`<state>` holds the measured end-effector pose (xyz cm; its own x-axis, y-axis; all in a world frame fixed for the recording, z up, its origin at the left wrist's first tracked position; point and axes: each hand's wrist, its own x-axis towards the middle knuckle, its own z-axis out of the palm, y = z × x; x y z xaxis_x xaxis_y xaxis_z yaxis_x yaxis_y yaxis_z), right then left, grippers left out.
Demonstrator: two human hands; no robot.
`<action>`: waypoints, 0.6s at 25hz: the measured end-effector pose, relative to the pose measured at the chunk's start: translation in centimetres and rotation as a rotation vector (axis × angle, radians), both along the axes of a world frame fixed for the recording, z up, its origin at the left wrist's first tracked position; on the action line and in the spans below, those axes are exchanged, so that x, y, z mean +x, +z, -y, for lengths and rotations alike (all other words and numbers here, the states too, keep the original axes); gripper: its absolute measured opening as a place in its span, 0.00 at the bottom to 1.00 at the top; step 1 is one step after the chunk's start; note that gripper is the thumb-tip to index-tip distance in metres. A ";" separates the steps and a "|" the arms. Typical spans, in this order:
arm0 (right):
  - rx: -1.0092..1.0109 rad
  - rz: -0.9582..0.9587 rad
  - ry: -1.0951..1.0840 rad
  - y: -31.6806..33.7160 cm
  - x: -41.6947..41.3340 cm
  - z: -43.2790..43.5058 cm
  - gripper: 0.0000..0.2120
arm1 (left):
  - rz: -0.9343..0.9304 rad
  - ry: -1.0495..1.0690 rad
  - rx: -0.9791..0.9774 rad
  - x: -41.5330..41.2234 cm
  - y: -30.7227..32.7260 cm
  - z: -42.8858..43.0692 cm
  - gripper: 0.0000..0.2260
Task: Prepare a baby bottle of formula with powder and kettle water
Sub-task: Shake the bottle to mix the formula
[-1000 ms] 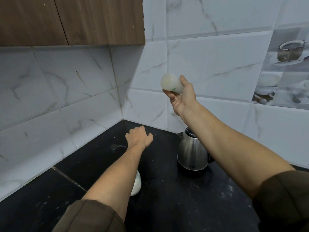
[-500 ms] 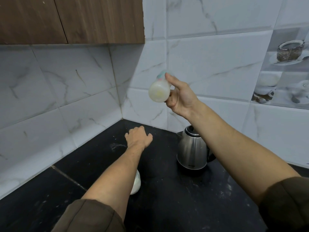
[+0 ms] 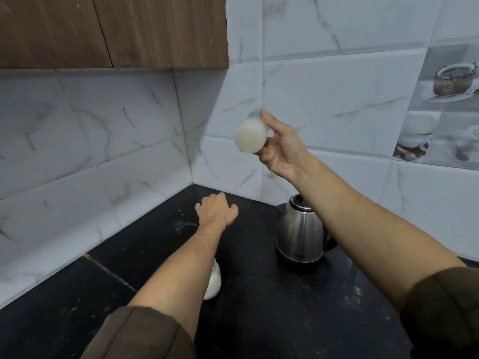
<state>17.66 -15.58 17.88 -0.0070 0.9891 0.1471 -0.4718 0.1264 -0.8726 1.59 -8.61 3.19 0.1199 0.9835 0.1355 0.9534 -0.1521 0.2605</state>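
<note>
My right hand (image 3: pixel 281 149) holds a baby bottle (image 3: pixel 250 136) up in the air in front of the tiled wall, tilted with its base toward me; it is blurred and filled with whitish liquid. A steel kettle (image 3: pixel 300 237) stands on the black counter (image 3: pixel 272 307) below that hand. My left hand (image 3: pixel 216 211) rests on the counter near the corner, fingers bent, nothing visible in it. A white bag of powder (image 3: pixel 213 281) sits on the counter, partly hidden behind my left forearm.
White marble tiles line both walls that meet at the corner (image 3: pixel 193 181). A brown wooden cabinet (image 3: pixel 114 32) hangs above at the left. Decorative tiles with cups (image 3: pixel 445 104) are at the right.
The bottle in my right hand has swung from lying sideways to pointing its base toward me and has shifted slightly left and down. My left hand has stayed on the counter.
</note>
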 end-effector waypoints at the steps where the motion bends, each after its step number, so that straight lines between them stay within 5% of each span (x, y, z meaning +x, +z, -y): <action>1: -0.083 -0.092 -0.095 0.0 0.2 -0.2 0.21 | -0.001 0.004 0.001 -0.2 -0.1 0.0 0.23; 4: -0.193 -0.168 -0.177 -0.3 0.4 -0.5 0.18 | -0.001 0.015 -0.008 -0.5 -0.2 0.0 0.22; 8: 0.063 0.183 0.013 -0.7 -0.6 0.8 0.17 | -0.013 0.002 -0.006 -0.1 0.0 0.0 0.23; 13: -0.113 -0.178 -0.278 -0.9 0.7 -1.6 0.30 | -0.006 -0.001 0.011 -0.1 0.1 -0.1 0.23; 15: -0.076 -0.013 -0.248 -0.8 0.6 -1.0 0.33 | -0.011 0.005 0.002 -0.2 -0.1 -0.2 0.23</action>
<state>18.23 -14.57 17.08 0.2383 0.9686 0.0712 -0.4461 0.1743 -0.8778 1.41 -8.43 3.14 0.1170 0.9838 0.1357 0.9570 -0.1482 0.2493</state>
